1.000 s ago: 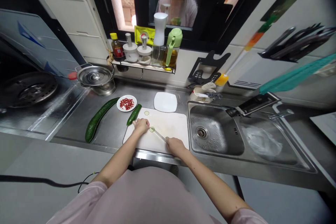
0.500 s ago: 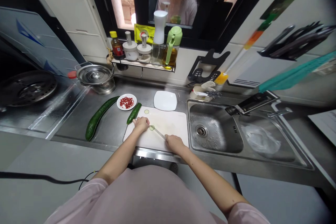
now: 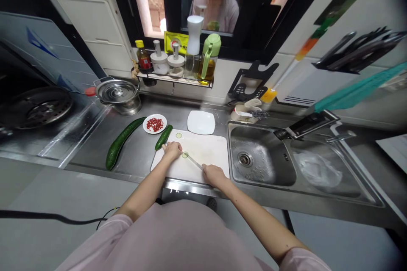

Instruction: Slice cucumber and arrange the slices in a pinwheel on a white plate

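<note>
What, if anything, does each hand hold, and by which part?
The right hand holds a knife by its handle end, hidden in the grip. Whether the left hand, near the cucumber slice at the knife's tip, holds anything cannot be told.

Light: moderate, fairly even over your bench (image 3: 136,152); brightest patch ahead of you, the pale window strip (image 3: 154,12). Shadow: deep at your far left, pan (image 3: 44,108) half lost. Glare: streaks on bare steel, sparkle in your sink (image 3: 281,165). Reflection: a person (image 3: 230,12) in dark glass, head pixelated. Distortion: wide-angle, cabinets (image 3: 84,17) and wall leaning outward; your upper-right corner blacked out. Definition: your hands (image 3: 172,151) slightly soft, bottle (image 3: 144,57) print unreadable.
</note>
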`<state>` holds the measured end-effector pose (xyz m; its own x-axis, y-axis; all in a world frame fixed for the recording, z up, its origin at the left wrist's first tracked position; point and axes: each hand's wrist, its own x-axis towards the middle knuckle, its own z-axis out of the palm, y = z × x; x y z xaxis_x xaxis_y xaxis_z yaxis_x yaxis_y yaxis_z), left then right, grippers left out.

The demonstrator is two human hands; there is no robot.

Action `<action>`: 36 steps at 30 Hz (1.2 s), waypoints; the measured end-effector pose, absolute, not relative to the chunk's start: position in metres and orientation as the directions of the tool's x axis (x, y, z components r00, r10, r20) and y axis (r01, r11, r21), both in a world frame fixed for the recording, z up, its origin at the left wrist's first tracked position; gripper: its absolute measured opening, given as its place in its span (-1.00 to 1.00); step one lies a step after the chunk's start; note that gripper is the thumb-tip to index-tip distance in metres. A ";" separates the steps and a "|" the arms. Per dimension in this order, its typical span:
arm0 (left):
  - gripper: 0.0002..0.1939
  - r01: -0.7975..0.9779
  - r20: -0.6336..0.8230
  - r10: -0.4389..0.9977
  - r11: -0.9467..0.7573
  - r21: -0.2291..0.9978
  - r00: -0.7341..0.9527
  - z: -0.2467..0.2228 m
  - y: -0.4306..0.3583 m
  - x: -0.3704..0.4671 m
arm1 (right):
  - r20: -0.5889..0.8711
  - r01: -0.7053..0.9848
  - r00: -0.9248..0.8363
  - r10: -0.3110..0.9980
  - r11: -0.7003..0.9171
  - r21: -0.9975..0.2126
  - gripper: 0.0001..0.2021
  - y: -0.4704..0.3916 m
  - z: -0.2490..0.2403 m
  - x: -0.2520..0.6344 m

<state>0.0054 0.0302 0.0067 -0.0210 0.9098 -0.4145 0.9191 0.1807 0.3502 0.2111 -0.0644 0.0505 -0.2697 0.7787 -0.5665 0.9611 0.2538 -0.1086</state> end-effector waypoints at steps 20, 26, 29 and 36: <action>-0.81 0.923 -0.301 0.953 0.140 0.358 -0.029 0.003 0.011 0.007 | -0.461 0.963 -0.154 0.874 0.029 -0.267 -0.70 -0.062 0.053 0.254; -0.77 0.925 -0.259 0.966 0.094 0.368 0.005 -0.002 -0.004 0.017 | -0.446 0.977 0.023 0.895 -0.114 -0.178 -0.68 -0.051 0.046 0.265; -0.82 0.919 -0.268 0.963 0.096 0.382 0.011 -0.002 -0.004 0.020 | -0.453 0.982 0.065 0.889 -0.137 -0.127 -0.65 -0.050 0.043 0.260; -0.89 0.868 -0.274 0.962 0.154 0.473 -0.022 0.010 -0.003 0.024 | -0.468 0.989 0.070 0.881 -0.121 -0.081 -0.63 -0.046 0.042 0.251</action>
<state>0.0236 -0.0034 0.0102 -0.0220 0.9616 -0.2736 0.8675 0.1543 0.4729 0.2509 -0.0464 0.0417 0.0699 0.8808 -0.4682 0.9893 -0.1213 -0.0806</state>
